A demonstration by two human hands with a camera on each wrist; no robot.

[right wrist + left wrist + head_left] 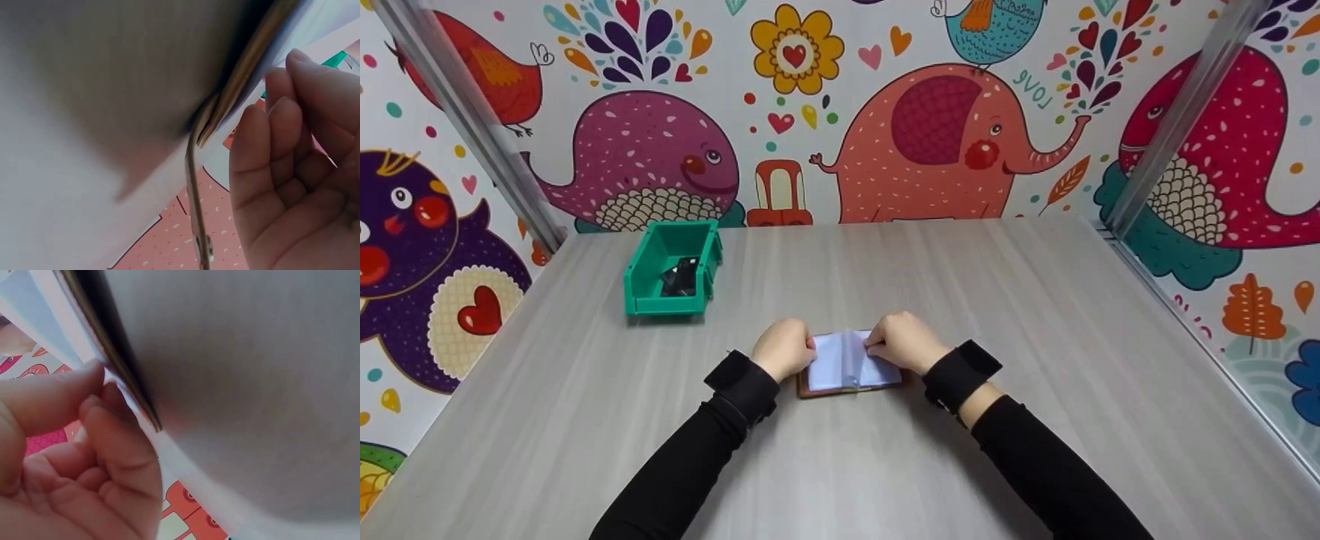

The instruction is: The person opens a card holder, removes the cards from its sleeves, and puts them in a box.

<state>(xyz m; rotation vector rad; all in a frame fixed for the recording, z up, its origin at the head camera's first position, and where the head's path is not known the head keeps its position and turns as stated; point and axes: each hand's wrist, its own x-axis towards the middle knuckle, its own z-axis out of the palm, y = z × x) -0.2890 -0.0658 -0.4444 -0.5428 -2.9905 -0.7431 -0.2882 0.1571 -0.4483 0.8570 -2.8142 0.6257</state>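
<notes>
A small card holder (829, 367) lies spread on the table, its whitish see-through sleeves facing up and its brown cover (804, 388) showing at the edges. My left hand (784, 349) pinches the left-side sleeves between thumb and forefinger, and in the left wrist view the thumb (84, 391) presses at their edge. On the other side my right hand (909, 343) has thumb and forefinger together on a right-hand sleeve. In the right wrist view a strap (194, 191) with a metal snap sticks out from the cover. One sleeve stands up near the middle fold.
A green plastic bin (664, 306) stands at the back left of the table (1035, 300), with black flat items (682, 276) inside. Cartoon-printed walls (840, 45) enclose the back and sides, with metal posts (1181, 124) at the corners.
</notes>
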